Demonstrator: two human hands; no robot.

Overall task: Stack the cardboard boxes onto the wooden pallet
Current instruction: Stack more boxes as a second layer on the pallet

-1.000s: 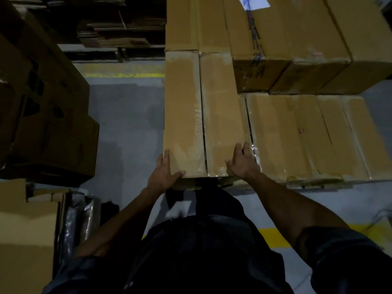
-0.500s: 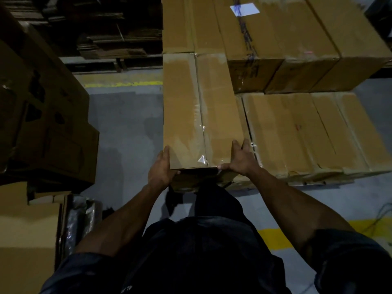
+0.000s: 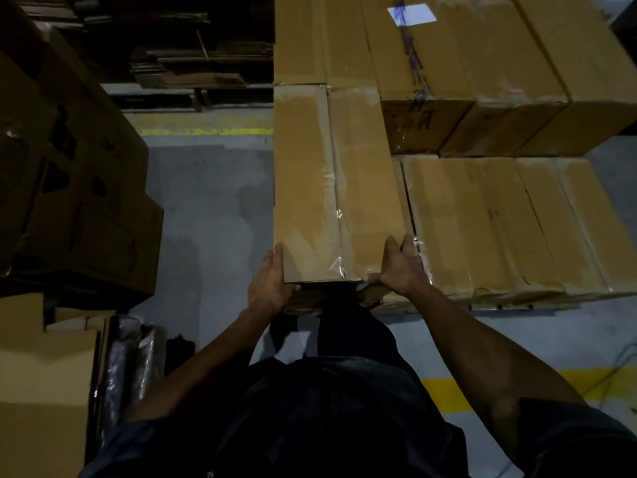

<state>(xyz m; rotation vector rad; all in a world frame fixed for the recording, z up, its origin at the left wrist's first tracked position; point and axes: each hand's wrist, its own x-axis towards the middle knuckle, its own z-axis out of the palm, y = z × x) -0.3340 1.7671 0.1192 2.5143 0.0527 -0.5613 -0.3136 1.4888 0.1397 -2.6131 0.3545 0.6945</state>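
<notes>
Progress: several boxes are stacked; the pallet shows only as a thin edge beneath them.
Box in hand: on the stack's left end, near end held.
Left hand: grips the near-left corner.
Right hand: grips the near-right corner.
Left to do: judged, seat this box; 1 more pile waits on the left.
Writing: white label and dark marker scrawl, unreadable.

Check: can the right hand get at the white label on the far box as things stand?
Probably not: the right hand grips the near box, and the label sits far beyond, past that box's length.
</notes>
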